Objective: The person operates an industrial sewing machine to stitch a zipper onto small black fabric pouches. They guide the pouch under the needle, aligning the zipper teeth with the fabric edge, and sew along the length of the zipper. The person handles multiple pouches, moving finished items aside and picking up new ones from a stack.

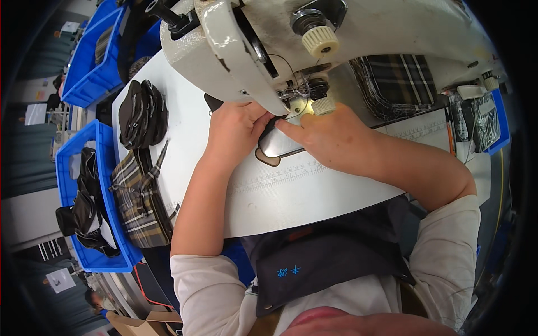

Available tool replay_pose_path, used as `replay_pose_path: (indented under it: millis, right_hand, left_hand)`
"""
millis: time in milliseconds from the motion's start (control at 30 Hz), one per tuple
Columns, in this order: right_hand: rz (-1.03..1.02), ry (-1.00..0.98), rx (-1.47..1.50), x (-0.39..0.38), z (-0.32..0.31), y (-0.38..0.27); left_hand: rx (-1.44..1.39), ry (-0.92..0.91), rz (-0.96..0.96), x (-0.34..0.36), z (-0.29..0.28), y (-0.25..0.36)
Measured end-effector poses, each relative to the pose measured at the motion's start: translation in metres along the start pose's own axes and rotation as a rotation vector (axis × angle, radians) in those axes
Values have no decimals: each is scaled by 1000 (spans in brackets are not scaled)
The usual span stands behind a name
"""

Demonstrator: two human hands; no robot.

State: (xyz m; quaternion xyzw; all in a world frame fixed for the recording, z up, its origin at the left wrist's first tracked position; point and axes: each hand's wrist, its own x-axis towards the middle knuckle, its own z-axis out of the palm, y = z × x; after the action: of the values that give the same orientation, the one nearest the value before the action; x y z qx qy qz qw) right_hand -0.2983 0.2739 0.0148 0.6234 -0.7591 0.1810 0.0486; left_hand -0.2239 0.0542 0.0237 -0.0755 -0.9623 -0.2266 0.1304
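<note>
We're seeing the dark cloth (269,129) lying below the sewing machine (224,50) head, well in from the worktop's (280,207) front edge. Its visible strip is slanting away from that edge and rightward, its far end pointing toward the needle assembly (287,94). The left hand (235,127) is pinching it narrowly from the left; the right hand (334,137) is resting a fingertip against its right side — whether that hand is gripping, we're unable to tell. Both hands are sitting equally near, with the metal plate (280,144) showing just beside the strip.
</note>
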Motion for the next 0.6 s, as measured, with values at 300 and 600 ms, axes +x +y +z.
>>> replay_pose_path:
  millis: [300,600]
  right_hand:
    - [-2,-10,-37,0,-2,-2]
    - [20,-65,-35,0,-6,-3]
  left_hand:
    - [63,79,54,0,0,3]
    - [35,42,12,0,3,-3]
